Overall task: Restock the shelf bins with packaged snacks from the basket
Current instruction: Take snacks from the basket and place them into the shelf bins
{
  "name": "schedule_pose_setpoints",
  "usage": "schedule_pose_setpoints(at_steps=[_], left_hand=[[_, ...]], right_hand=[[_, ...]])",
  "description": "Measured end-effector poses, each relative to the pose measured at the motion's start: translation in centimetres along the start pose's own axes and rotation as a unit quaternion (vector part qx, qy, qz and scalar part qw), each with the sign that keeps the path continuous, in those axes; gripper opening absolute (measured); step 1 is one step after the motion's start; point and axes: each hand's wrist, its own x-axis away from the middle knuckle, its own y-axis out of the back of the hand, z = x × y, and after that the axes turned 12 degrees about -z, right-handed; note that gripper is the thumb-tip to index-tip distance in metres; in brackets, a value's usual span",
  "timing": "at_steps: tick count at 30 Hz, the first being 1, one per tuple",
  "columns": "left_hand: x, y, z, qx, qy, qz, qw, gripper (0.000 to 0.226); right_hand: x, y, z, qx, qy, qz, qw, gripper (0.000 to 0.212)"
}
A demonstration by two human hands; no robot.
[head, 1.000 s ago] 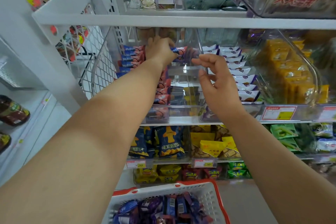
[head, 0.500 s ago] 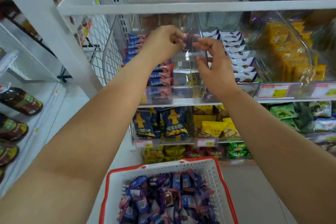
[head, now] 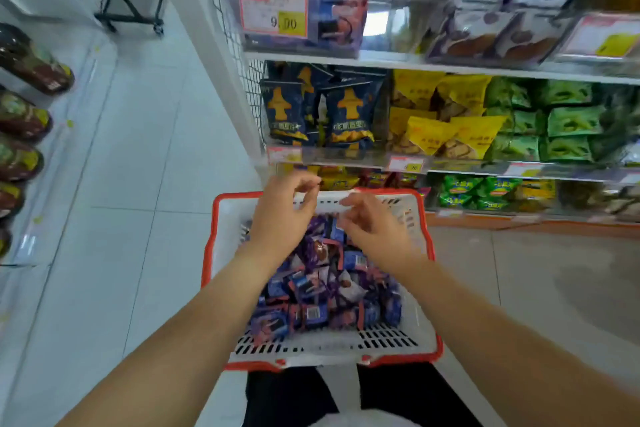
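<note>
Both hands are held empty, fingers loosely curled: left hand (head: pixel 284 218), right hand (head: pixel 372 230). Snack packets (head: pixel 325 291) are heaped directly beneath in the basket (head: pixel 429 274); right hand is judged nearer.

The basket (head: pixel 424 253) was white with a red rim, its packets (head: pixel 322 298) purple and blue with red edges. Shelf bags (head: pixel 349 114) were navy with orange figures, others yellow (head: pixel 446 128) or green (head: pixel 568 121). A price tag (head: pixel 273 12) was white, red-bordered, with a yellow patch.
</note>
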Motion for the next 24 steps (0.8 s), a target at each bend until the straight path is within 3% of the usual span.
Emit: schedule_pose_setpoints(at_steps=[2, 6, 8, 12, 17, 21, 24], left_hand=[[3.2, 0.1, 4.2, -0.043, 0.094, 0.057, 0.993, 0.013], [8.6, 1.6, 9.8, -0.085, 0.222, 0.127, 0.963, 0.014], [10.3, 2.6, 11.1, -0.098, 0.257, 0.142, 0.951, 0.015], [11.9, 3.8, 12.3, -0.103, 0.288, 0.165, 0.937, 0.015], [12.2, 4.2, 12.7, -0.068, 0.297, 0.168, 0.938, 0.017], [11.7, 4.6, 12.8, -0.062, 0.302, 0.159, 0.938, 0.018], [11.0, 5.0, 12.5, -0.062, 0.291, 0.175, 0.938, 0.022]], right_hand=[[0.5, -3.0, -4.3, 0.097, -0.058, 0.098, 0.989, 0.016], [1.8, -7.8, -9.5, 0.177, -0.136, 0.231, 0.947, 0.035], [2.3, -10.0, -10.8, 0.190, -0.134, 0.225, 0.946, 0.037], [1.8, -13.5, -12.2, 0.269, -0.029, 0.164, 0.949, 0.041], [0.3, -15.6, -13.9, 0.345, -0.088, 0.208, 0.911, 0.061], [1.0, -15.5, -14.0, 0.342, -0.101, 0.197, 0.913, 0.035], [1.4, -14.2, -12.9, 0.233, -0.144, 0.170, 0.947, 0.026]])
